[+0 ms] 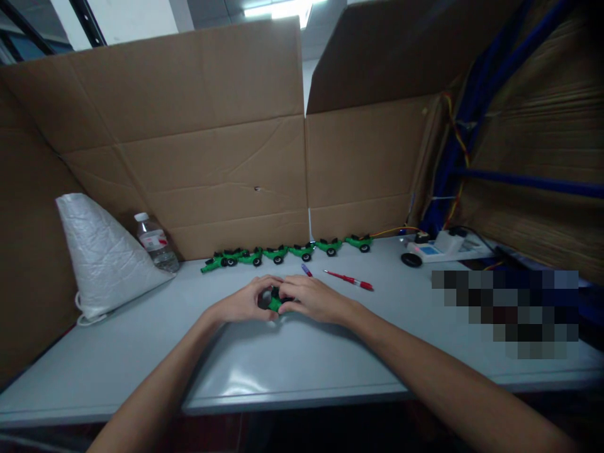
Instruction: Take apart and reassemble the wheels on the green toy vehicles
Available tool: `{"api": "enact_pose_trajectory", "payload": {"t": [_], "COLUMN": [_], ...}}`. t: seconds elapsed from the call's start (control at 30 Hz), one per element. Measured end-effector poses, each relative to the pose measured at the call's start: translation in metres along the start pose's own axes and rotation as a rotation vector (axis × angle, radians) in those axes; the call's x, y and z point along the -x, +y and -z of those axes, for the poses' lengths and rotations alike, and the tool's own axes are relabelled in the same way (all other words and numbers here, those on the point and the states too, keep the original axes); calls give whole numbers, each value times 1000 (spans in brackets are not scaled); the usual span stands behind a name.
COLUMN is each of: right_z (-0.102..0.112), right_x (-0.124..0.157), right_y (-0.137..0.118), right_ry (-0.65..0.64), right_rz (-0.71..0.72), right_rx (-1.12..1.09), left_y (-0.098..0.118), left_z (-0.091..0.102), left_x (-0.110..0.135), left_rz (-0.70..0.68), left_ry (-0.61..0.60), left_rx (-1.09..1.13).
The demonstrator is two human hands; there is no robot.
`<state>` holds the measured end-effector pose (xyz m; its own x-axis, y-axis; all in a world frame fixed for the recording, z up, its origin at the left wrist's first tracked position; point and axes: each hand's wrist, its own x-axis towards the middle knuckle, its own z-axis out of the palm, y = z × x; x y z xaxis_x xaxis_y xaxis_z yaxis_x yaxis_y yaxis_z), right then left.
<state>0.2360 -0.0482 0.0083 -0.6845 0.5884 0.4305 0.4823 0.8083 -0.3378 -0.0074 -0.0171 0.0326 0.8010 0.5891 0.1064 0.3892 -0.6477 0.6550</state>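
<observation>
Both of my hands meet over the middle of the table. My left hand (240, 302) curls its fingers around the left side of a small green and black toy vehicle (274, 304). From the other side, my right hand (316, 298) closes its thumb and fingers on the same toy, hiding much of it. Behind the hands stands a row of similar green toy vehicles (275, 254) with black wheels, close to the cardboard. A red screwdriver (352, 280) lies beyond my right hand, with a small blue-purple object (306, 270) beside it.
A white padded bag (104, 251) and a water bottle (156, 242) stand at the left. At the right back are a power strip (441, 248), a black ring (411, 260) and a blue metal frame (446, 170). Cardboard walls (202, 163) enclose the table (264, 365). One patch at right is pixelated.
</observation>
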Motion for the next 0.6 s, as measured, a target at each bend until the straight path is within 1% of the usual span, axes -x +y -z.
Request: {"api": "enact_pose_trajectory", "payload": {"t": [0.13, 0.23, 0.4, 0.6], "right_z": [3, 5, 7, 1], "right_x": [1, 2, 1, 1], "right_y": [1, 2, 5, 10], "right_ry": [-16, -34, -51, -38], "right_rz": [-31, -49, -57, -50], "right_rx": [33, 51, 102, 94], "left_y": [1, 1, 0, 0], "left_z": [1, -1, -4, -6], "left_x": [2, 2, -1, -3], "left_rz": [46, 67, 39, 16], "left_ry": [1, 29, 71, 65], "left_rx": [-60, -85, -107, -119]}}
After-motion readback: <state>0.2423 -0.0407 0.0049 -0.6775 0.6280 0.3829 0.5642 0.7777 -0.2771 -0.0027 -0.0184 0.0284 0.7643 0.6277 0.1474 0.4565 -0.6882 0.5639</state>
